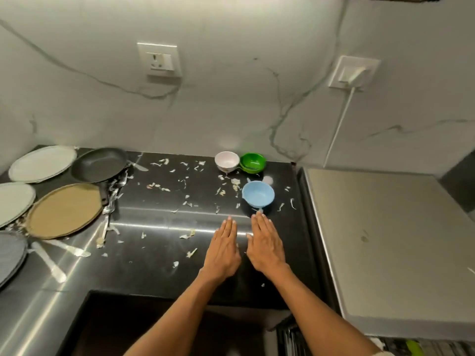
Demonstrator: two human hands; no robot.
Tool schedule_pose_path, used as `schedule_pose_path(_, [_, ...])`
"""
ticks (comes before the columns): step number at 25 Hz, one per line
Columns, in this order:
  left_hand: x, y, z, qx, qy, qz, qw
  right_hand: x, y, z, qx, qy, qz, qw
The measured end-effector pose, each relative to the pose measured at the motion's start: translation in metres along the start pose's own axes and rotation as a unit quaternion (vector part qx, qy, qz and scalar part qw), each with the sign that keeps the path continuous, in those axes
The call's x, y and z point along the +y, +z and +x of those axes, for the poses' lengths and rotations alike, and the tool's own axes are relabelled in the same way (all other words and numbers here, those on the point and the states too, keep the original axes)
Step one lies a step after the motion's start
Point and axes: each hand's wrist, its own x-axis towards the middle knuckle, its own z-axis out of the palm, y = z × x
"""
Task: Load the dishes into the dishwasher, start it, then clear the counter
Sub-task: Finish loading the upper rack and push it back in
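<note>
My left hand (223, 249) and my right hand (266, 241) lie flat side by side over the black counter (159, 268), fingers straight, holding nothing. Just beyond my right fingertips stands a blue bowl (258, 194). A white bowl (227, 161) and a green bowl (253, 162) sit at the back by the wall. On the left are a black frying pan (99, 164), a tan plate (64, 210), two pale plates (42, 163) (14, 201) and a grey plate (10, 255). Cutlery (113, 199) lies beside the pan, and knives (48, 263) near the grey plate.
Peel scraps (189, 236) are scattered across the counter. A grey appliance top (390, 247) stands to the right, with a rack (401, 346) partly showing below it. Two wall sockets (160, 60) (353, 73) sit on the marble backsplash, one with a white cable.
</note>
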Motion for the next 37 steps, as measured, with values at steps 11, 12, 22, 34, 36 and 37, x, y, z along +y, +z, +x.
schedule_pose_path(11, [-0.002,-0.002,0.081,-0.013,0.010,-0.078,0.997,0.030,0.000,0.084,-0.022,0.023,-0.013,0.999])
schedule_pose_path(12, [0.000,-0.003,0.088,-0.012,0.009,-0.082,0.997,0.034,0.001,0.090,-0.021,0.022,-0.019,0.999])
schedule_pose_path(22, [0.013,-0.005,0.126,-0.010,-0.024,-0.164,0.986,0.060,0.019,0.117,0.057,-0.012,-0.017,0.998])
schedule_pose_path(34, [0.038,-0.001,0.109,0.094,0.075,-0.289,0.950,0.067,-0.038,0.077,0.175,0.190,0.392,0.883])
schedule_pose_path(36, [0.055,0.001,0.097,0.074,0.107,-0.295,0.947,0.074,-0.049,0.054,0.173,0.264,0.476,0.821])
schedule_pose_path(37, [0.062,0.004,0.090,0.067,0.122,-0.299,0.944,0.078,-0.052,0.041,0.182,0.294,0.507,0.789])
